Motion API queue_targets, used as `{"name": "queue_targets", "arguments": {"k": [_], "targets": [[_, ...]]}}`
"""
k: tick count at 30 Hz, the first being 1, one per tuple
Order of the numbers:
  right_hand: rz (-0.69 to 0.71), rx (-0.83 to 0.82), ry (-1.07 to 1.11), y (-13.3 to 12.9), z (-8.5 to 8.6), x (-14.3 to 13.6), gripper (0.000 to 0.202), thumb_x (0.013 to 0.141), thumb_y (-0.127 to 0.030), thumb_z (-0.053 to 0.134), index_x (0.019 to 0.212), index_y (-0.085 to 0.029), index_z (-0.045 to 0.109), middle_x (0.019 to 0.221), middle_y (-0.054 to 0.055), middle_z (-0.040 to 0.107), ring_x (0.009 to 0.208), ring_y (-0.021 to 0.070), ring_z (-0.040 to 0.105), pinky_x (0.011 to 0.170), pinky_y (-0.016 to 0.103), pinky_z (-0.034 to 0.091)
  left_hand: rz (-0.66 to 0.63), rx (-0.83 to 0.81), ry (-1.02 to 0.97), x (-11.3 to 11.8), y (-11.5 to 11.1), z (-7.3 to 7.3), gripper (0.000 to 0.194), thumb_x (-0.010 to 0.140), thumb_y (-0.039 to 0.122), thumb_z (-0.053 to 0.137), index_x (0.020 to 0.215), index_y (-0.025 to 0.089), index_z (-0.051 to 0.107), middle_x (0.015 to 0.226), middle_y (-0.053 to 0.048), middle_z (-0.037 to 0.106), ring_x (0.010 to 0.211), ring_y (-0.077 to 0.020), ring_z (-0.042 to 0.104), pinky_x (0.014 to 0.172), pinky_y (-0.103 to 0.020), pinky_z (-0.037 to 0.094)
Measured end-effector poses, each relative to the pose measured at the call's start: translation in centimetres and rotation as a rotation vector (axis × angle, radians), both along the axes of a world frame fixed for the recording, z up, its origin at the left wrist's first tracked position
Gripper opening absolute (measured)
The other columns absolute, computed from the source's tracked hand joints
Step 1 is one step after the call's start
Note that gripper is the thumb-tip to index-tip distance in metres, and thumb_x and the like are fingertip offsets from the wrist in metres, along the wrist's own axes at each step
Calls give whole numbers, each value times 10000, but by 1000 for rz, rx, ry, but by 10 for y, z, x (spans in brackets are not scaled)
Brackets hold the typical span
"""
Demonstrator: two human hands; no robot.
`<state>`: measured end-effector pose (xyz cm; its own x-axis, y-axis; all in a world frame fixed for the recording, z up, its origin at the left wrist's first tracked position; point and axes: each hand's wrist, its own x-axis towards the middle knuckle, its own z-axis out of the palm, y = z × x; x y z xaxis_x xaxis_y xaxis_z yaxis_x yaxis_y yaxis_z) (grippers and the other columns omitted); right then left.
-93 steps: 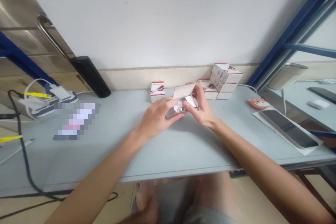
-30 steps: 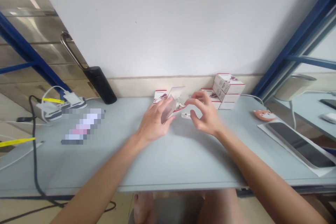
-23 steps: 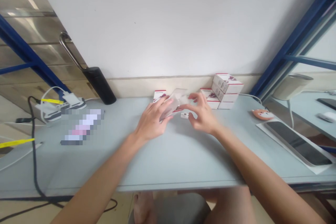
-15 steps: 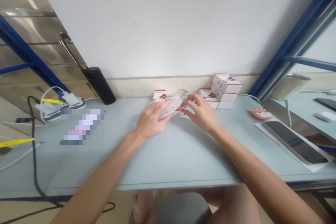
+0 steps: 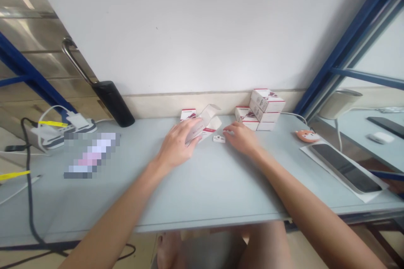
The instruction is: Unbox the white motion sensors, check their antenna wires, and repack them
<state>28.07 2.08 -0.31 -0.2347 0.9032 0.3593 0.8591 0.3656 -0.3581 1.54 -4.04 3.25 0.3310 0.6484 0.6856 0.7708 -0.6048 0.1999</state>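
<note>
Currently, in the head view, the left hand (image 5: pixel 176 145) is closed around an opened white box (image 5: pixel 195 130) at the centre of the frame, tilted with its flaps spread toward the right. The right hand (image 5: pixel 241 136) rests just right of centre, its fingertips drawn near each other; I cannot tell whether anything is pinched there. Between box and fingertips, a small white part (image 5: pixel 219 138) lies on the desk (image 5: pixel 202 193). If the box tips further, loose contents could slide out through the open end; a careless sweep of the right wrist might knock the part away, and too hard a squeeze could crease the thin card. The box's inside is hidden from here. Right of centre, the stacked boxes (image 5: pixel 267 111) look closed, as does the single box (image 5: pixel 188 113) behind the left hand, so their contents cannot be seen.
</note>
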Motion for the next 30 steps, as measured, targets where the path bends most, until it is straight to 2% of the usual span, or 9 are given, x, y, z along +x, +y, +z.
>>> {"name": "queue_targets", "arguments": {"k": [4,8,11,14,17,19,23,26,30], "targets": [[34,135,123,-1,3,-3,230,974,-200,597,1118,-248,770,1055,84,715,1019,276,680,835,378,493,-23,-21,-13,1,2,-2,499,1012,269,635,1491,286,496,1447,-61,668,1334,-256,638,1138,-422,510],[209,384,383,-13,21,-10,215,989,-177,547,1054,-238,742,971,66,674,933,236,656,830,361,506,-41,-8,-44,3,4,-5,450,1021,260,617,1460,273,520,1422,-66,677,1324,-246,641,1139,-419,504],[278,450,419,-23,31,-16,226,1024,-213,531,1067,-243,751,909,61,644,892,230,621,838,369,498,-43,19,-46,5,4,-8,443,1010,252,636,1440,265,533,1402,-73,684,1304,-245,649,1127,-418,503],[263,374,319,-27,29,-21,260,1055,-318,531,1054,-251,782,893,72,628,901,252,571,849,397,483,-51,84,-33,7,2,-9,449,989,241,670,1419,258,543,1368,-84,701,1276,-250,662,1097,-419,508],[283,246,290,-24,22,-23,310,1051,-372,525,988,-245,801,895,80,622,919,264,544,877,420,475,-42,225,36,9,0,-10,440,958,224,716,1374,259,576,1302,-91,735,1207,-262,693,1032,-424,523],[320,143,382,-21,19,-24,282,1012,-328,545,939,-238,802,889,72,638,904,249,560,878,410,480,-56,334,114,11,-2,-9,440,934,191,737,1345,257,596,1265,-96,755,1158,-270,713,992,-429,534],[347,-128,709,-19,16,-27,214,830,-228,633,974,-207,790,960,49,754,885,218,654,811,340,510,-100,480,211,19,-8,-11,452,901,133,737,1322,246,615,1270,-117,769,1093,-289,737,907,-428,563],[231,-215,863,-22,13,-30,235,748,-253,682,943,-188,796,947,47,795,872,229,688,790,335,522,-114,470,196,25,-12,-15,425,917,150,718,1319,250,624,1291,-114,768,1076,-280,746,897,-418,585],[168,-159,922,-26,9,-34,212,721,-262,668,870,-188,799,925,57,794,887,242,694,821,362,528,-112,327,175,26,-14,-19,345,961,197,678,1294,285,663,1297,-86,769,1119,-256,748,953,-412,601]]}}
